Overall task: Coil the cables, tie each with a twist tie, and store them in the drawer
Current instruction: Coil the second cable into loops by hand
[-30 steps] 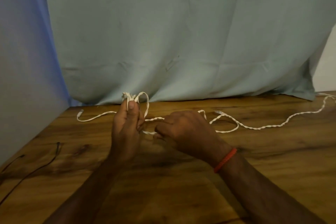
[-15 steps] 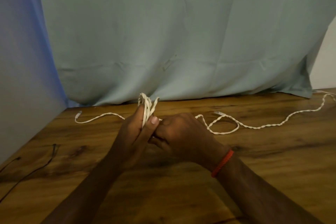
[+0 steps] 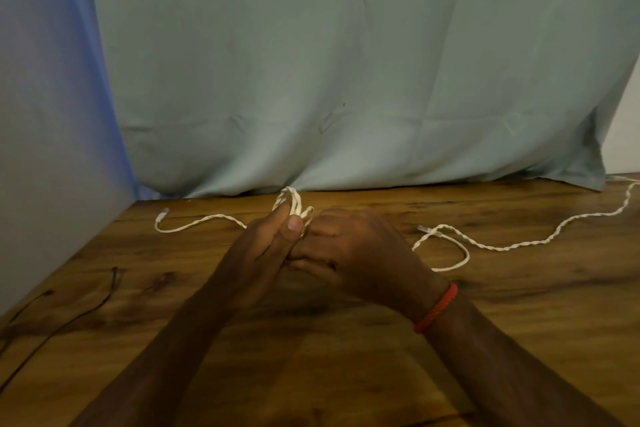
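A left hand (image 3: 263, 253) pinches white cable (image 3: 292, 199) loops between thumb and fingers near the wooden table's (image 3: 519, 322) back edge. The right hand (image 3: 349, 246), fingers curled, touches it, its grip hidden. Loose cable trails toward both sides; a black wire (image 3: 86, 308) lies by the left edge.

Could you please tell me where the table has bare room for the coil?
Bare brown wooden table lies near right, this side of the white twisted cable. Crowded: the far strip along that cable, and left, by the thin black cable.
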Demonstrator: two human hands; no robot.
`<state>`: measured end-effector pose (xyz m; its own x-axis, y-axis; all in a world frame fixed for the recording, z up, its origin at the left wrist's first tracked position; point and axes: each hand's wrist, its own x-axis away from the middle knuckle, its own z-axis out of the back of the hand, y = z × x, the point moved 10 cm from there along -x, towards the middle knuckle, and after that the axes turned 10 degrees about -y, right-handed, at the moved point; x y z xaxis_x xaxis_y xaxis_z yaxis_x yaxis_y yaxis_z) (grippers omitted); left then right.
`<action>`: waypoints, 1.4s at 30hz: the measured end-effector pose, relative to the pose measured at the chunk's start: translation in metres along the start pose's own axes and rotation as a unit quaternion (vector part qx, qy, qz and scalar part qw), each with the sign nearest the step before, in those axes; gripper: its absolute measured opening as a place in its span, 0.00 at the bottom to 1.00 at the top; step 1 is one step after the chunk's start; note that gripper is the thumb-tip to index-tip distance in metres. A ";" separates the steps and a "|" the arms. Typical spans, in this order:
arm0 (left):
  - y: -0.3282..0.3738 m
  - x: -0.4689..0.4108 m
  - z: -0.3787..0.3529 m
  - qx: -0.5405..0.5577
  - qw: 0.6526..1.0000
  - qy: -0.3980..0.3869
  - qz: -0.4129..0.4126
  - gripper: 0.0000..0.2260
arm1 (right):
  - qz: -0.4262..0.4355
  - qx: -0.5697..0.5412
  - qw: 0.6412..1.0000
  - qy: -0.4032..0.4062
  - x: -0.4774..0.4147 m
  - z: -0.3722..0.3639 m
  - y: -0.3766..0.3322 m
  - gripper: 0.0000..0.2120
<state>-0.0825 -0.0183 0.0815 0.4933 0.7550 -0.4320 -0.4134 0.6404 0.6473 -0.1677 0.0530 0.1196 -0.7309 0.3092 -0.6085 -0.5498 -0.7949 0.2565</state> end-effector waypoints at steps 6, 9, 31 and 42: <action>-0.011 -0.001 0.007 0.036 0.998 -0.046 0.031 0.38 | -0.083 0.029 0.995 -0.041 0.016 0.009 0.050 0.09; -0.004 -0.003 0.006 0.123 0.991 -0.062 0.006 0.21 | -0.149 0.068 0.986 -0.031 0.031 0.021 0.084 0.11; -0.059 -0.003 0.030 0.615 0.764 0.178 0.083 0.24 | -0.309 -0.051 0.948 0.052 0.083 0.034 0.161 0.10; -0.061 -0.006 0.039 0.656 0.735 0.166 0.033 0.23 | -0.249 -0.139 0.958 0.020 0.048 0.051 0.109 0.09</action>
<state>-0.0302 -0.0670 0.0695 0.2002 0.9108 -0.3610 0.7744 0.0786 0.6278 -0.2838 0.0077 0.1567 -0.3858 0.6707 -0.6335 -0.6936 -0.6637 -0.2802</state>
